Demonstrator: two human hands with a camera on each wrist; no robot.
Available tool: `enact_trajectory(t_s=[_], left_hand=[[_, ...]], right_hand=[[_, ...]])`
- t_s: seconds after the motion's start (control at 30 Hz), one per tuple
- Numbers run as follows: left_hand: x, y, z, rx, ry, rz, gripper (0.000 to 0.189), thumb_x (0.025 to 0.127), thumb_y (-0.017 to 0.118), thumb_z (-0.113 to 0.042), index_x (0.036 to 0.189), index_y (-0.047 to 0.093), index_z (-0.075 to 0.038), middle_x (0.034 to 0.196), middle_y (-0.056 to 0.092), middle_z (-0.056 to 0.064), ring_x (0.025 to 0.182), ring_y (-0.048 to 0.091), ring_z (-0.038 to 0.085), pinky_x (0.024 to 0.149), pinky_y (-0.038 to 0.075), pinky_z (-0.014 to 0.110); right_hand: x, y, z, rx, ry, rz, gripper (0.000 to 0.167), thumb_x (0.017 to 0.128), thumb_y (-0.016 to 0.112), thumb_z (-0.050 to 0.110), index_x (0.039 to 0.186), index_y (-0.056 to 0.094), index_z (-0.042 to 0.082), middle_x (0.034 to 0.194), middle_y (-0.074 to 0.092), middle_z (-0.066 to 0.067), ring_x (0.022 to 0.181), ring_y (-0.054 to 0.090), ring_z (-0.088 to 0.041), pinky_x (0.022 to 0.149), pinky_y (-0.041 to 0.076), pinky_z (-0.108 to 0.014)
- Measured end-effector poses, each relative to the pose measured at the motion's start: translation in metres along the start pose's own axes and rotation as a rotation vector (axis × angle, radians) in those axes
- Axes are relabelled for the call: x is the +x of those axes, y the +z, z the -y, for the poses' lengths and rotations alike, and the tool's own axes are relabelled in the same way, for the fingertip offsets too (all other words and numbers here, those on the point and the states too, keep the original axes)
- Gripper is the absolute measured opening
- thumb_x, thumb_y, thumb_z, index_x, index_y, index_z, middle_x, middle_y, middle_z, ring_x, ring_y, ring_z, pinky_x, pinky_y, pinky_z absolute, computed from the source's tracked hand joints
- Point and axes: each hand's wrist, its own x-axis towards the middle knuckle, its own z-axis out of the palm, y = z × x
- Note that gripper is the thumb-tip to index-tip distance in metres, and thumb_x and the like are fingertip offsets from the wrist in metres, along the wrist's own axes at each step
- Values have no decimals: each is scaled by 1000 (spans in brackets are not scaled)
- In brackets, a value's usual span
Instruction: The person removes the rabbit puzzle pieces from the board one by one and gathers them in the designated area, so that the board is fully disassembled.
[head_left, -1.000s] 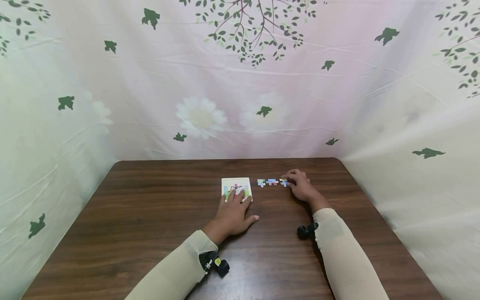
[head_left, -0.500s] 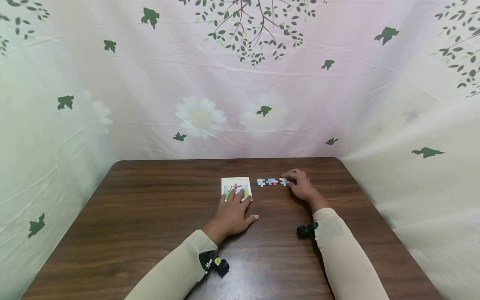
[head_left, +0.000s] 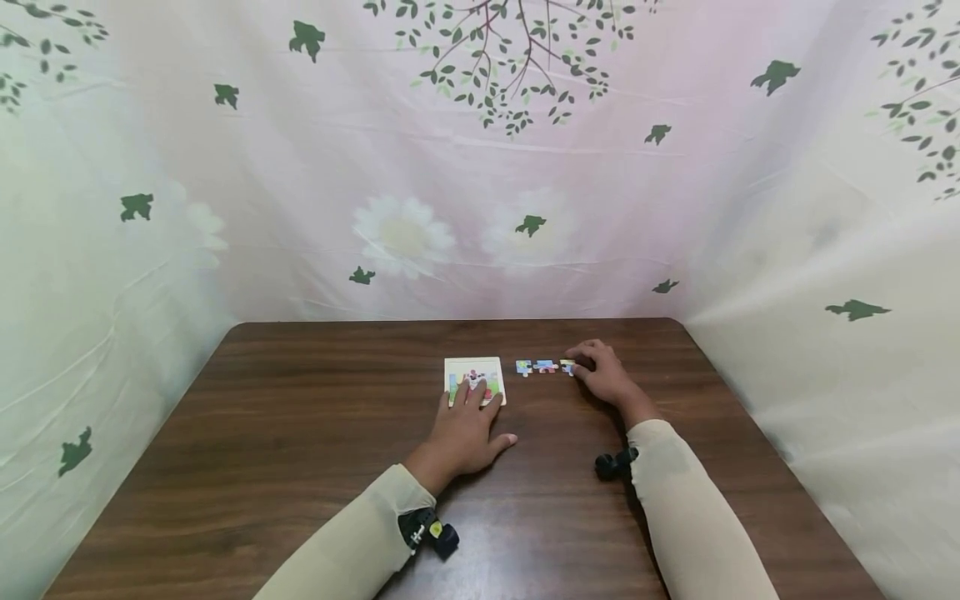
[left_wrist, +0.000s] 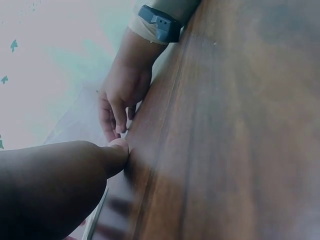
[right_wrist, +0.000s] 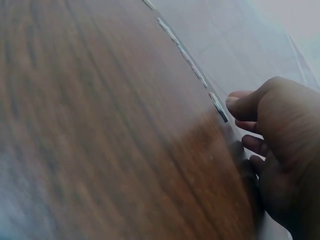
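A small square picture puzzle board (head_left: 472, 364) with a pale border lies flat on the table. My left hand (head_left: 461, 433) rests on its near part, fingers spread and thumb out to the right, covering some of the picture. To the right of the board, two jigsaw pieces (head_left: 545, 367) lie in a row, close together. A third, the rightmost puzzle piece (head_left: 567, 367), is at the fingertips of my right hand (head_left: 606, 377), its thumb and forefinger pinching the right side. In the right wrist view this piece (right_wrist: 218, 107) lies low at the tabletop beside the thumb.
The dark wooden table (head_left: 300, 467) has rounded far corners. Behind it and at both sides hangs a pale cloth (head_left: 300, 167) printed with leaves, birds and flowers. Black wrist cameras (head_left: 615, 463) sit on both sleeves.
The right fingers shift very slightly at the rightmost puzzle piece. The left hand and the board stay where they were; the head view tips a little.
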Motion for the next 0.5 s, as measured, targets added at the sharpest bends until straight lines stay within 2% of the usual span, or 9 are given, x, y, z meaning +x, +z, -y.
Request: enact_trajectory(t_s=[0.23,0.5], left_hand=[[-14,1,6,-13,9,-46,80,107,51,-71,169,44,-21,180,30,15,168,25,44,130,29,68],[-23,3,11,-14,21,-58,79,107,51,-71,168,46,-21,178,36,14,165,31,44,128,33,66]], right_hand=[[3,3,5,14,-40,-65,27,108,66,6,134,73,1,146,58,-22,146,44,-47,121,36,-70],[13,21,20,42,-60,-134,24,107,66,6,129,74,0,144,59,-22,149,39,-47,122,17,-78]])
